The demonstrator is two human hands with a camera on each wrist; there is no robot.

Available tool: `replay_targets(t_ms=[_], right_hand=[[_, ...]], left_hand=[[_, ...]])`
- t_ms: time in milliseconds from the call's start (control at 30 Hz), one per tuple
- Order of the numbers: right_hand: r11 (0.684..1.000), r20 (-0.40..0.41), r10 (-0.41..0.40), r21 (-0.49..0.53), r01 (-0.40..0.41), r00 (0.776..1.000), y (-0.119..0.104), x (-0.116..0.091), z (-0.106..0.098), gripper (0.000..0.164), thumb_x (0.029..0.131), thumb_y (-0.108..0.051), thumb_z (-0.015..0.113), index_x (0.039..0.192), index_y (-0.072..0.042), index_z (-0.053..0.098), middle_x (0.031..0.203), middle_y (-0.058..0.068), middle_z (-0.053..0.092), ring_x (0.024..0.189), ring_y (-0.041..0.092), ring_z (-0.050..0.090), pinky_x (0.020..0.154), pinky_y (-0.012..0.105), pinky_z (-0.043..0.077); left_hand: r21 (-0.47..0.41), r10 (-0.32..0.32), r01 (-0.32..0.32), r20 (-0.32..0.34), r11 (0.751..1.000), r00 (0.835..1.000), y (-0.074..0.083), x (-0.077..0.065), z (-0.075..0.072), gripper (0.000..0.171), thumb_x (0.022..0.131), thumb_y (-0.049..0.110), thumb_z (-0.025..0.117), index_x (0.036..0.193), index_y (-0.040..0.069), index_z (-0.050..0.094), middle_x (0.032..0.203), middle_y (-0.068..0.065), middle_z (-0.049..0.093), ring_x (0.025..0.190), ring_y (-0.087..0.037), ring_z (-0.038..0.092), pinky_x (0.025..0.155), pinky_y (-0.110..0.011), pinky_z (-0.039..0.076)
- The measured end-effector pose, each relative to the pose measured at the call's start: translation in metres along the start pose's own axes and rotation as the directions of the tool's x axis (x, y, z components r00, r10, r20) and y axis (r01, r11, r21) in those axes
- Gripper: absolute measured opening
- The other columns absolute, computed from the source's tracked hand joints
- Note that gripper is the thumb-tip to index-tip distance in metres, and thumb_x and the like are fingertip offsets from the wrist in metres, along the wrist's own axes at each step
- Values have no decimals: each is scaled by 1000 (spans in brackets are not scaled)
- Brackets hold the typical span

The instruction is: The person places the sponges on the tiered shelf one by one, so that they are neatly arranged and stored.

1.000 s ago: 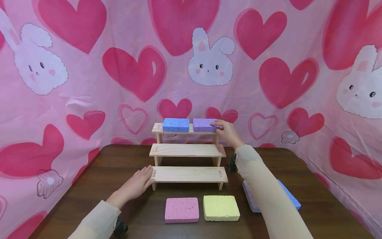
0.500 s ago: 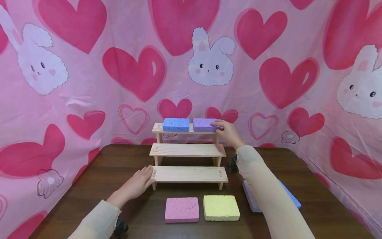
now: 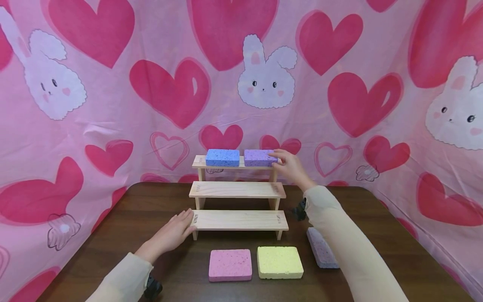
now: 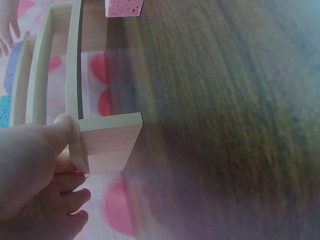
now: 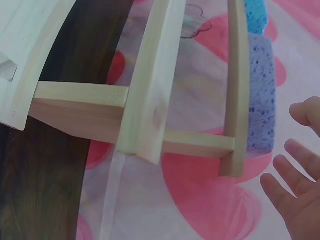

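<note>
- Pinching the bottom shelf (image 3: 237,219) of the three-tier wooden stand (image 3: 237,190) was your left hand (image 3: 170,231).
- Your right hand (image 3: 291,166), fingers parted, hung beside the purple sponge (image 3: 257,158).
- That sponge lay on the top shelf (image 3: 200,160).

Head view: at lower right, the right sleeve (image 3: 347,247) covers part of the grey-violet sponge (image 3: 320,251) and runs off the bottom edge. At centre, the right hand (image 3: 291,167) masks the right end of the purple sponge (image 3: 257,158). Marks on the wooden stand (image 3: 235,221) are illegibly small. Left wrist view: the top edge crops the pink sponge (image 4: 124,6). Right wrist view: the top edge crops the blue sponge (image 5: 256,15).
</note>
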State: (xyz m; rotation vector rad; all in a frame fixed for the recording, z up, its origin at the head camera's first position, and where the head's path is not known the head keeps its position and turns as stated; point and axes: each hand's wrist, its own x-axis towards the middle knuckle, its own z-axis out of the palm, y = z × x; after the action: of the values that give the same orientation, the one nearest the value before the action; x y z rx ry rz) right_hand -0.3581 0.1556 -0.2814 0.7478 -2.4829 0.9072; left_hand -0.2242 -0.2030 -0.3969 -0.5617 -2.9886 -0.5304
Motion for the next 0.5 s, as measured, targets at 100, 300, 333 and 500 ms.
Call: replay_targets(t_ms=[100,300,333,500], right_hand=[[1000,1,-16,16,16,1000,-5,-2,-3,35,84,-4,64,118,2,61,129,21,49,119,37,44,92,48,42],[997,-10,-49,56,49,999,-14,-10,-8,37,83,-5,66,119,1,60,130,20,49,122,35,42,94,49,39],[997,-13,-51,62,52,999,-15,-11,-9,37,83,-6,67,120,0,60,130,19,49,122,34,42,96,49,38],[993,-21,-68,99,69,997,-22,-22,-11,40,83,-6,68,121,-1,59,130,19,49,123,34,41,97,49,36]], left_hand=[[2,1,-1,-2,1000,1000,0,0,0,57,93,24,55,134,-10,38,139,-27,34,129,-41,28,105,-52,21],[1,-8,8,3,1000,1000,0,0,0,58,92,25,55,135,-9,37,140,-26,34,130,-41,27,105,-52,21],[1,-11,10,3,1000,1000,0,0,0,58,92,25,56,135,-9,37,140,-26,34,130,-40,27,105,-52,21],[-2,-7,7,2,1000,1000,1,0,0,57,92,24,56,135,-9,37,140,-26,34,130,-41,27,105,-52,21]])
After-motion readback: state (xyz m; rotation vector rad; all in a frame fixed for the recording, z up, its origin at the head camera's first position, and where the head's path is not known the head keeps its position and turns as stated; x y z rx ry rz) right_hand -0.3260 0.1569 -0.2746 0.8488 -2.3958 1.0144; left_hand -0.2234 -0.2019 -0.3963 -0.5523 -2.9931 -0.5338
